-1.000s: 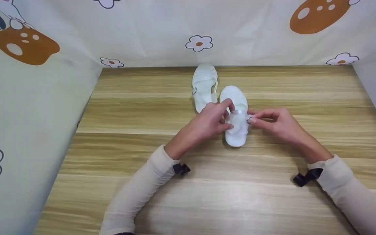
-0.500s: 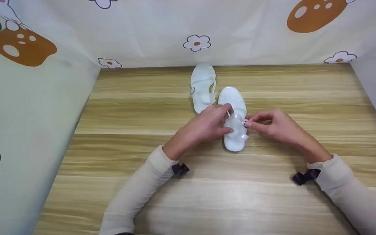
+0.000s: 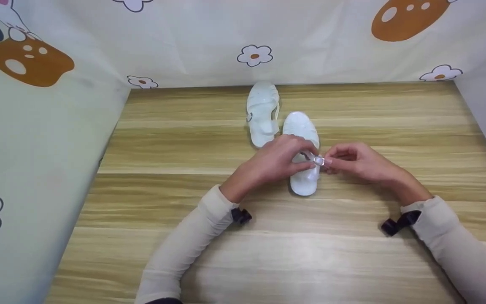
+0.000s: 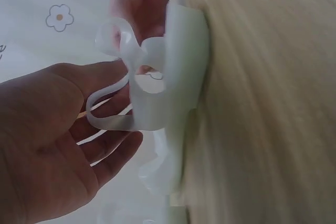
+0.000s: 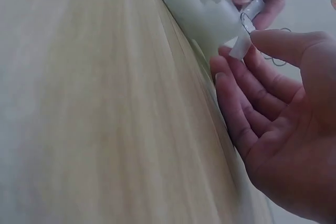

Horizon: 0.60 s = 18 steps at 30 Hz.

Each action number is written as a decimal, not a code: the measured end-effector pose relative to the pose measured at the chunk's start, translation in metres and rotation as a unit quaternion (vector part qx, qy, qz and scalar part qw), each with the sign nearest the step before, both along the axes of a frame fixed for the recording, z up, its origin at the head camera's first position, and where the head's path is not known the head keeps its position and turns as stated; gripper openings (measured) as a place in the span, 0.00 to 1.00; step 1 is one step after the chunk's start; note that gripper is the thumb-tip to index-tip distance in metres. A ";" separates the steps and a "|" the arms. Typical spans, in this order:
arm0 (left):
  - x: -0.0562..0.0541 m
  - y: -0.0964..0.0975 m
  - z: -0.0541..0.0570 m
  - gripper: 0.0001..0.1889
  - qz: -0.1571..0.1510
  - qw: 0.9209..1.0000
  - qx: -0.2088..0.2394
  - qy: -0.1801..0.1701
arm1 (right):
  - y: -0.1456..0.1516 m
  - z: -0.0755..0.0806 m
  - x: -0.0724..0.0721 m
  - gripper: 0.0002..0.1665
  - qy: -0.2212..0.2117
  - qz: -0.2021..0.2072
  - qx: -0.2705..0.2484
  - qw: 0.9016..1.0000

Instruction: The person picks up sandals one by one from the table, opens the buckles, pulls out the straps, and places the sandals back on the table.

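Observation:
A white jelly sandal (image 3: 300, 126) lies on the wood-patterned tabletop, toe pointing away from me. Its translucent ankle strap (image 4: 110, 124) loops up from the heel part. From the left, my left hand (image 3: 279, 157) reaches over the sandal and pinches the strap near the metal buckle (image 3: 319, 160). My right hand (image 3: 359, 162) comes from the other side, thumb and fingers pinching the strap end (image 5: 239, 47) beside the buckle. Fingers partly cover the strap and the sandal's middle. The second white sandal (image 3: 262, 112) lies behind and to the left, its small buckle visible.
The tabletop (image 3: 175, 147) has a wood-grain surface and ends at a patterned curtain (image 3: 209, 50) at the back. Another printed wall covering (image 3: 57, 139) stands along the left side. Black wrist cameras sit on both cuffs.
My left hand has moved right across the sandal, from beside the strap to the buckle. The buckle now faces up between both hands. The sandal shifted slightly toward me earlier; the other sandal stays put.

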<state>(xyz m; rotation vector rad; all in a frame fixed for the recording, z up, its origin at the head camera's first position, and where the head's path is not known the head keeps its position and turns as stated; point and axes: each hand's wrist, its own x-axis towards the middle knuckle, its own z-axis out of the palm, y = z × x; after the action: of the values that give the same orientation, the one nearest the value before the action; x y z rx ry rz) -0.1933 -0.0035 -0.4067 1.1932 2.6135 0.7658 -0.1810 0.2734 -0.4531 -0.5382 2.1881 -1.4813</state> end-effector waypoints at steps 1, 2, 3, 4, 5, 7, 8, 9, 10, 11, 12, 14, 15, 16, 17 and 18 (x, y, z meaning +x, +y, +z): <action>-0.001 0.000 -0.002 0.16 0.000 1.000 0.007 -0.002 | 0.001 -0.001 -0.001 0.14 -0.011 0.001 -0.009 1.000; -0.002 -0.001 -0.005 0.16 -0.002 1.000 0.015 -0.004 | 0.001 -0.001 -0.001 0.15 -0.022 0.004 -0.018 1.000; -0.003 -0.001 -0.007 0.16 -0.005 1.000 0.024 -0.005 | 0.002 -0.001 -0.002 0.16 -0.029 0.008 -0.025 0.999; -0.003 -0.002 -0.009 0.16 -0.008 0.999 0.034 -0.006 | 0.002 -0.001 -0.003 0.16 -0.035 0.011 -0.033 0.999; -0.004 -0.002 -0.011 0.16 -0.011 0.999 0.044 -0.008 | 0.003 -0.001 -0.003 0.16 -0.042 0.015 -0.041 0.998; -0.005 -0.004 -0.015 0.16 -0.014 0.998 0.064 -0.015 | 0.004 -0.001 -0.003 0.17 -0.058 0.023 -0.058 0.996; -0.005 -0.005 -0.016 0.16 -0.017 0.997 0.074 -0.020 | 0.004 -0.002 -0.004 0.17 -0.065 0.026 -0.065 0.995; -0.006 -0.006 -0.018 0.16 -0.019 0.996 0.082 -0.024 | 0.004 -0.002 -0.004 0.18 -0.072 0.027 -0.071 0.994; -0.006 -0.007 -0.020 0.16 -0.021 0.995 0.091 -0.031 | 0.005 -0.002 -0.003 0.18 -0.081 0.028 -0.077 0.993; -0.006 -0.007 -0.022 0.16 -0.023 0.994 0.098 -0.036 | 0.005 -0.003 -0.003 0.18 -0.089 0.026 -0.081 0.992; -0.006 -0.008 -0.023 0.16 -0.025 0.993 0.105 -0.042 | 0.005 -0.003 -0.003 0.18 -0.093 0.025 -0.085 0.992; -0.007 -0.008 -0.026 0.16 -0.024 0.991 0.118 -0.054 | 0.005 -0.005 -0.002 0.18 -0.095 0.022 -0.089 0.991; -0.007 -0.008 -0.028 0.16 -0.020 0.990 0.124 -0.059 | 0.005 -0.006 -0.002 0.17 -0.092 0.022 -0.091 0.991; -0.006 -0.008 -0.029 0.15 -0.015 0.989 0.130 -0.063 | 0.005 -0.007 -0.001 0.16 -0.089 0.022 -0.096 0.991; -0.006 -0.007 -0.031 0.15 -0.009 0.989 0.136 -0.065 | 0.005 -0.008 -0.001 0.16 -0.086 0.024 -0.099 0.991; -0.006 -0.007 -0.032 0.14 -0.004 0.988 0.141 -0.067 | 0.005 -0.008 -0.001 0.15 -0.083 0.025 -0.104 0.991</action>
<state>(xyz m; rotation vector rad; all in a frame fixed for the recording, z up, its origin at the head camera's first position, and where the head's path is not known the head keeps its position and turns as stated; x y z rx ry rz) -0.1996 -0.0101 -0.4391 1.1714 2.4491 1.2031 -0.1820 0.2788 -0.4615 -0.5140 1.8923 -1.6753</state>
